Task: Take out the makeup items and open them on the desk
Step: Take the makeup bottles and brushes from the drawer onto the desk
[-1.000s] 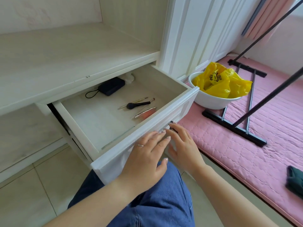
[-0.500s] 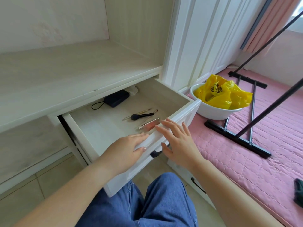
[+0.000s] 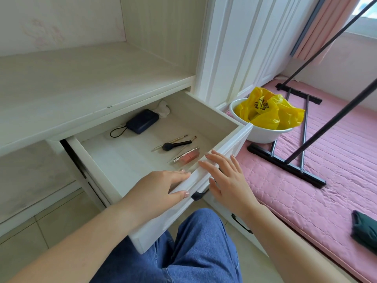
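Note:
A white drawer (image 3: 222, 146) under the desk top (image 3: 85, 82) stands pulled out. Inside lie a black makeup brush (image 3: 176, 144), thin gold-coloured pencils (image 3: 173, 141) and a pink lip gloss tube (image 3: 186, 157) near the front right. My left hand (image 3: 161, 188) rests over the drawer's front edge, fingers inside, thumb outside. My right hand (image 3: 226, 178) hovers flat over the front edge just right of it, fingers spread, holding nothing.
A dark blue power bank (image 3: 141, 121) with a cord and crumpled tissue (image 3: 164, 109) lie at the drawer's back. A white basin with a yellow bag (image 3: 267, 111) sits on the pink mat (image 3: 326, 160), beside a black rack (image 3: 285, 162). My jeans-clad leg (image 3: 193, 248) is below the drawer.
Both hands rose from the drawer's front panel to its top edge. The left hand's fingers now reach inside. The drawer looks a little further out.

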The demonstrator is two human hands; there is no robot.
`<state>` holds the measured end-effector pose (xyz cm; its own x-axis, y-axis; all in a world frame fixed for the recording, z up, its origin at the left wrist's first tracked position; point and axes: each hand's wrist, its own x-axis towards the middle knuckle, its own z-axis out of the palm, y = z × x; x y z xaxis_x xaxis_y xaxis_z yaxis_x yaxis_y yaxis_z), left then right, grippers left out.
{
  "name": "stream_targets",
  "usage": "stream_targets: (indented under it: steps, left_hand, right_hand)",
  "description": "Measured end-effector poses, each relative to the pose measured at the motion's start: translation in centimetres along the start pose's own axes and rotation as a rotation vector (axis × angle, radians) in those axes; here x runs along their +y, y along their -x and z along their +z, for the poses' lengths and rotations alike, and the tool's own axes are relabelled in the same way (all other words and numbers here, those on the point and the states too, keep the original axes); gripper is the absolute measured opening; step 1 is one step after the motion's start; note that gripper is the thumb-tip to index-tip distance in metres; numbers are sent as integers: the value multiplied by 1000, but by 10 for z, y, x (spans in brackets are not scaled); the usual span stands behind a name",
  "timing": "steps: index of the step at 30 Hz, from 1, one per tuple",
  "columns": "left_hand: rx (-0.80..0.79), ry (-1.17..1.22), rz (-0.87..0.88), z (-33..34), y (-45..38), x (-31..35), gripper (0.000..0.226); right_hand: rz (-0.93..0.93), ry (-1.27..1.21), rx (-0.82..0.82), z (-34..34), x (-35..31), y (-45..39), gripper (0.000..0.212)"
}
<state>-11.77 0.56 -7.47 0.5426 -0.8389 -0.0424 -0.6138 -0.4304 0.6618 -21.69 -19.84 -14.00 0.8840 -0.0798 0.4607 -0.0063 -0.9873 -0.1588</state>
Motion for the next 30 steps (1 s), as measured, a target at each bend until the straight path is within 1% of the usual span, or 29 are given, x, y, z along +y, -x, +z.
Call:
stream_targets:
  steps: [3,6,10,12,14,15,17,19,21,22,24,26,30]
  left_hand:
    - [-40,2,2,-3,-2,1,49]
    - [-69,60,-45,-15,-11,-1,41]
    - [-28,69,-106,-28,-42,-15,37]
    - [-48,69,-150,-27,-61,-23,35]
    - [-82,62,-197,-22,-78,-32,37]
    - [-94,46,-218,-19,-85,-37,40]
    - [-128,-11,-264,-12,-95,-46,49]
    - [-204,-110,-306,-5,-98,-53,64]
    - [-310,-201,-360,0,-96,-59,82]
    - [-359,-238,-386,2,-95,-61,87]
    - [-428,-301,-419,4,-93,-64,88]
    - [-468,-347,-420,7,-93,-65,82]
    - [-507,-433,-392,12,-92,-64,65]
  right_hand:
    - [-29,36,-29,-4,1,1,50]
    - [-92,59,-38,-15,11,-6,53]
    - [-98,-59,-2,-33,28,-41,50]
    - [-120,-126,-29,-37,33,-69,44]
    - [-141,-132,-126,-36,35,-99,35]
    - [-136,-113,-216,-32,36,-114,32]
    - [-125,-33,-454,-20,38,-139,33]
    - [-143,88,-690,-3,40,-159,35]
    - [-196,164,-842,14,41,-171,36]
    - [-226,192,-892,21,42,-174,37]
    - [-284,256,-978,34,42,-177,37]
    - [-329,307,-1033,45,41,-180,34]
    - [-409,368,-1076,56,41,-187,37]
